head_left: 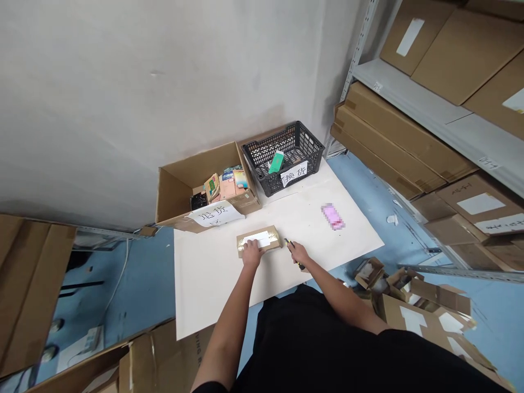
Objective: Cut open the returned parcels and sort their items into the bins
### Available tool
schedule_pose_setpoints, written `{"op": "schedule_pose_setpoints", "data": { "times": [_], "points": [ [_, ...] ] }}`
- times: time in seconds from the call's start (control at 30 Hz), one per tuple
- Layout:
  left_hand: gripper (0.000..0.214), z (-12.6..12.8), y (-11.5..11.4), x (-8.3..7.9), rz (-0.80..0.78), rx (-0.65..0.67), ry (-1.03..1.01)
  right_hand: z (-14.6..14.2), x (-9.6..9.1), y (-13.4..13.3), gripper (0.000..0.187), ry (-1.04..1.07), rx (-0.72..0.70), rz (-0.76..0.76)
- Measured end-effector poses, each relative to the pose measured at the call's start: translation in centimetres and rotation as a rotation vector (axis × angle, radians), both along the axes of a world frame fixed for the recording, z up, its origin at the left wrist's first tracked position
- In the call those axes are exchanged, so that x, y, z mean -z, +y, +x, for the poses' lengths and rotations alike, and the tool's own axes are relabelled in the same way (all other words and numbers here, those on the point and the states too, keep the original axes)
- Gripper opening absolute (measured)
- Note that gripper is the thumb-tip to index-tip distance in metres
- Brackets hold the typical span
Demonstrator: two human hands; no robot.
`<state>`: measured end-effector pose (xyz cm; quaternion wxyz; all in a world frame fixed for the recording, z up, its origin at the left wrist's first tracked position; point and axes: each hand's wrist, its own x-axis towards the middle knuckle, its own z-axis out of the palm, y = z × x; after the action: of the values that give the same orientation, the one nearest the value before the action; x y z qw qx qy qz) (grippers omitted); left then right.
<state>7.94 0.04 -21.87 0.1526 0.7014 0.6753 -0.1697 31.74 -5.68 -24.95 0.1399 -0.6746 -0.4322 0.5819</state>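
Knife [289, 242] sits clenched in right hand [298, 254] just right of taped carton [262, 238] on table [204, 284], left hand [252, 252] laid on carton's top, pinch or press untellable, crate [273, 185] beyond carton; step judged steadying before cutting, next move calling for knife aligned with tape [273, 235].

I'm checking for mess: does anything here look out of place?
A white scrap lies loose on the blue floor beside the shelf rack, like stray litter. The pink object on the table is pixelated beyond judging.
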Motion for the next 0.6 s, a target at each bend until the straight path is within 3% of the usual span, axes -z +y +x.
{"op": "schedule_pose_setpoints", "data": {
  "times": [0.1, 0.43, 0.6],
  "points": [
    [0.055, -0.4, 0.3, -0.6, -0.015, 0.005, -0.018, 0.5, 0.6, -0.2, 0.037, -0.038, 0.065, -0.004],
    [0.056, -0.7, -0.4, -0.6, 0.0, 0.01, -0.028, -1.5, -0.9, 6.7, 0.042, -0.118, -0.099, 0.063],
    [0.052, -0.7, -0.3, -0.3, -0.003, -0.003, -0.026, -0.9, -0.7, 7.2, 0.035, -0.065, -0.134, 0.064]
  ]
}}
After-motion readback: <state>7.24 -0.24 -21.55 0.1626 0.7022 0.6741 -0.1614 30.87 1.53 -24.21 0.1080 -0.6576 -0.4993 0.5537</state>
